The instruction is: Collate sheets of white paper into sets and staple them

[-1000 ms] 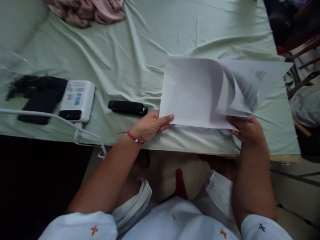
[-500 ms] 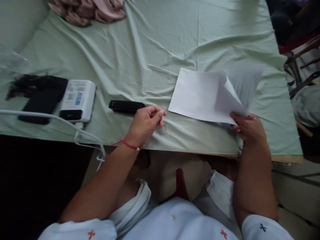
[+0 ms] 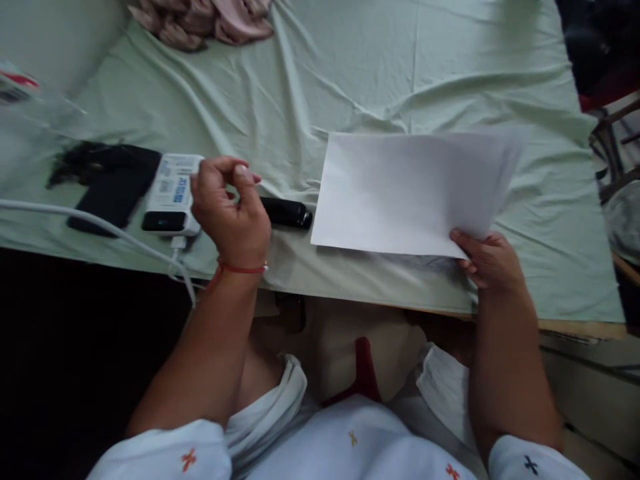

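My right hand [image 3: 487, 260] pinches a few white paper sheets [image 3: 390, 190] at their lower right corner. The top sheet shows a blank face, and the right edges of the sheets are blurred. Curled fingers bring thumb and fingertips together on my left hand [image 3: 230, 203], raised above the cloth; whatever they hold, if anything, is hidden. Just right of that hand lies a slim black object [image 3: 287, 212], perhaps a stapler, partly covered by the hand. Close on the hand's left is a white power bank [image 3: 173, 190] with a cable plugged in.
A light green cloth [image 3: 360, 73] covers the table. Left of the power bank are a flat black item [image 3: 117, 200] and a dark tangled bundle [image 3: 83, 163]. A white cable [image 3: 100, 215] crosses the near edge. Crumpled pinkish fabric [image 3: 215, 23] lies at the back.
My left hand has moved left and up, from beside the black object's right end to over its left part. The papers have fallen flatter and shifted slightly left in my right hand.
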Available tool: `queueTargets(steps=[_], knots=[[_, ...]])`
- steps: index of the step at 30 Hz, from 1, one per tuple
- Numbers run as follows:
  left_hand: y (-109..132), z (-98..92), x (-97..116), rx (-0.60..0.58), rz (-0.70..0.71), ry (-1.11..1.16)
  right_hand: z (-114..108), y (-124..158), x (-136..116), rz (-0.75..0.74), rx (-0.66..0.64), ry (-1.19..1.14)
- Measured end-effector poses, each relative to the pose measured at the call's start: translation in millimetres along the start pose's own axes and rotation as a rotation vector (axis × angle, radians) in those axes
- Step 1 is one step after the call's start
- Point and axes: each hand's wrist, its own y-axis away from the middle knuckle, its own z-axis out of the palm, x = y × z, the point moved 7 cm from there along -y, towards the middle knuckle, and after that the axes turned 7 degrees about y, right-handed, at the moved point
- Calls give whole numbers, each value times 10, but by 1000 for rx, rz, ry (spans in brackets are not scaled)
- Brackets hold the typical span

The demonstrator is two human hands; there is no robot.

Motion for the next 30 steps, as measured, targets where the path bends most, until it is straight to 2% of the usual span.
queueTargets(steps=[3, 5, 9, 11, 17, 21, 28, 30], knots=[[32, 139, -100, -191, -1, -188, 82, -4, 36, 21, -14, 61], [78, 244, -183, -303, -59, -248, 130, 3, 33, 9, -21, 69], [187, 396, -292, -456, -226, -279, 215, 17, 12, -43, -28, 51], [221, 430, -284, -503, -262, -300, 251, 20, 7, -61, -30, 41], [230, 436, -181, -558, -222, -402, 332, 53, -40, -76, -27, 41], [239, 429, -189, -562, -230, -408, 357, 91, -84, -61, -9, 44], [262, 409, -310, -502, -163, -209, 388, 93, -92, -68, -16, -13], [271, 419, -317, -527, -148, -185, 396, 84, -91, -75, -29, -15]])
